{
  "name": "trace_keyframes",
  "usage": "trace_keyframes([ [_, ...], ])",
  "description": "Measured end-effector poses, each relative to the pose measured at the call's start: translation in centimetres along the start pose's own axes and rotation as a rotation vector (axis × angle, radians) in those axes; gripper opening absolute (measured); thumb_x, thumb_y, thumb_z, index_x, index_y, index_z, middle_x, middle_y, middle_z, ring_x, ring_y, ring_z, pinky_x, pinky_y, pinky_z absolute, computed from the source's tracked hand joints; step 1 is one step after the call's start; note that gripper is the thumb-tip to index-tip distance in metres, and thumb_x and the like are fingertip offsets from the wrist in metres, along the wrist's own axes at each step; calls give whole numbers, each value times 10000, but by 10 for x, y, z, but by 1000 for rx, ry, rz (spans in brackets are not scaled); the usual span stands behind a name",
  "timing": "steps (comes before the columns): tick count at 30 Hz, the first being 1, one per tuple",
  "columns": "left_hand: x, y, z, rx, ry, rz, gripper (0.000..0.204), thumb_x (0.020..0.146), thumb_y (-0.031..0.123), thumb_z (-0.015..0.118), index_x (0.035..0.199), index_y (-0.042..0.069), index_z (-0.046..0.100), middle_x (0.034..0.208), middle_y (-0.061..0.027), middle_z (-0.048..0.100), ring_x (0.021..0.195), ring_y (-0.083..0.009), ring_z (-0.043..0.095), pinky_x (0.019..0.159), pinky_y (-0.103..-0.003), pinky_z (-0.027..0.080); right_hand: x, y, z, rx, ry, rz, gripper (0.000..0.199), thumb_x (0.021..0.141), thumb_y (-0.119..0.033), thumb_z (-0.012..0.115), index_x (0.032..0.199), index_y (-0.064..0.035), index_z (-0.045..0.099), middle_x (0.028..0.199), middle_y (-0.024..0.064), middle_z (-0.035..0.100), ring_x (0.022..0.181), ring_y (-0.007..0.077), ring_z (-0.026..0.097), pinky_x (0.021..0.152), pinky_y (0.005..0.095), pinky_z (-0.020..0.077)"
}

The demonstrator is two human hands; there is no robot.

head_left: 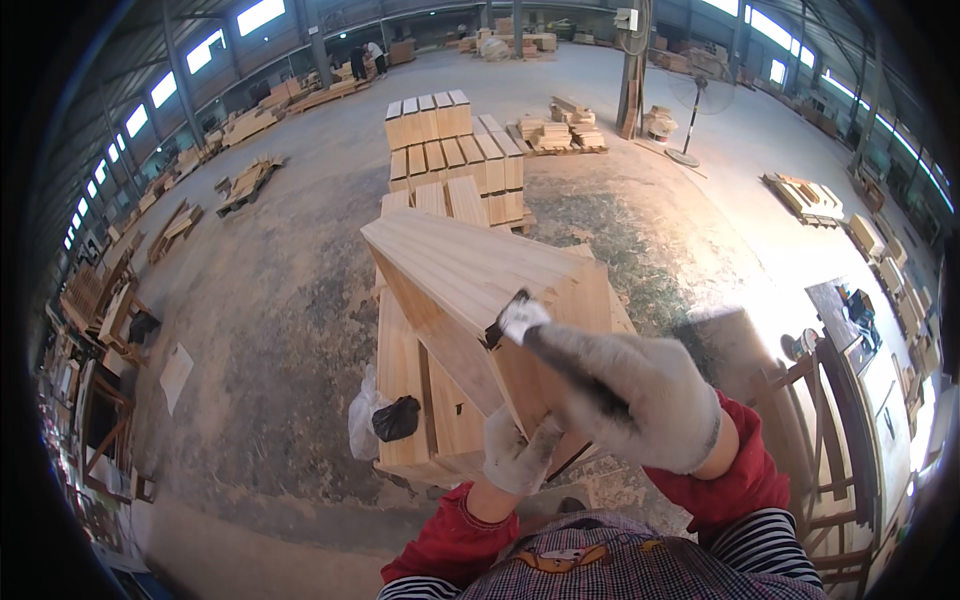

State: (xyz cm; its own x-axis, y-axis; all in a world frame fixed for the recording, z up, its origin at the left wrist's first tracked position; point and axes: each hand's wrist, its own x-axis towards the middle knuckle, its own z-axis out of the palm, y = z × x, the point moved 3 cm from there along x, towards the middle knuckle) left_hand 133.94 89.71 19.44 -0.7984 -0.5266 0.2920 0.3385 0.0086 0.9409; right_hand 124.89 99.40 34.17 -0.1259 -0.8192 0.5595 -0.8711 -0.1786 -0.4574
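Head view, ordered near to far. Nearest, red sleeves [455,540] and a checked apron [600,565] frame the lower edge. The left hand [515,450], in a white work glove, is closed under the near lower end of a pale wooden box [480,300], propping it tilted with its far end raised toward the left. The right hand [630,395], also gloved, is closed around a dark-handled tool [525,335]; its pale tip touches the box's upper edge, though whether it is a brush or a scraper cannot be told. The step in hand appears to be dressing or touching up that edge. The next move probably calls for a steady left-hand prop while the tip travels along the edge without slipping off the corner. Beneath the box lies a low stack of like wooden panels [405,380], with a white and a black plastic bag [385,418] just left of it. Farther off stands a pallet of stacked wooden boxes [455,150] on the dusty concrete floor [280,290]; a pedestal fan [700,100] stands far right.
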Motion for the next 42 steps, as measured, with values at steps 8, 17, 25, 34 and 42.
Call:
trace_keyframes([
  [8,4,-7,-1,-34,-25,225,258,903,192,489,1041,-19,539,850,-65,624,731,-131,619,576,-234,489,-10,-6,20,-23,-98,-11,484,835,-152,560,1304,-96,452,741,96,571,570,269,575,499,352,457],
  [17,1,-18,-6,-135,-83,135,225,873,106,510,1064,-13,516,930,-72,614,802,-134,616,638,-227,493,-12,-4,21,-14,-115,-2,471,842,-158,545,1301,-103,452,763,95,584,591,274,586,503,361,463],
  [25,4,-1,6,-114,20,87,186,816,98,509,940,-28,570,799,-71,615,691,-156,568,622,-270,464,-14,4,24,31,-20,44,456,830,-117,550,1277,-86,471,788,109,604,590,279,597,512,364,471],
  [34,3,-10,4,-138,23,120,225,863,157,475,956,-26,566,804,-79,616,701,-164,580,628,-281,470,-18,9,27,58,85,29,441,809,-111,573,1242,-65,503,753,103,599,591,279,595,520,361,475],
  [42,4,-7,8,-51,61,176,236,881,168,471,950,-35,570,773,-79,591,677,-177,557,616,-291,458,-19,10,17,78,80,106,431,802,-108,572,1228,-57,526,804,116,615,631,286,605,560,360,486],
])
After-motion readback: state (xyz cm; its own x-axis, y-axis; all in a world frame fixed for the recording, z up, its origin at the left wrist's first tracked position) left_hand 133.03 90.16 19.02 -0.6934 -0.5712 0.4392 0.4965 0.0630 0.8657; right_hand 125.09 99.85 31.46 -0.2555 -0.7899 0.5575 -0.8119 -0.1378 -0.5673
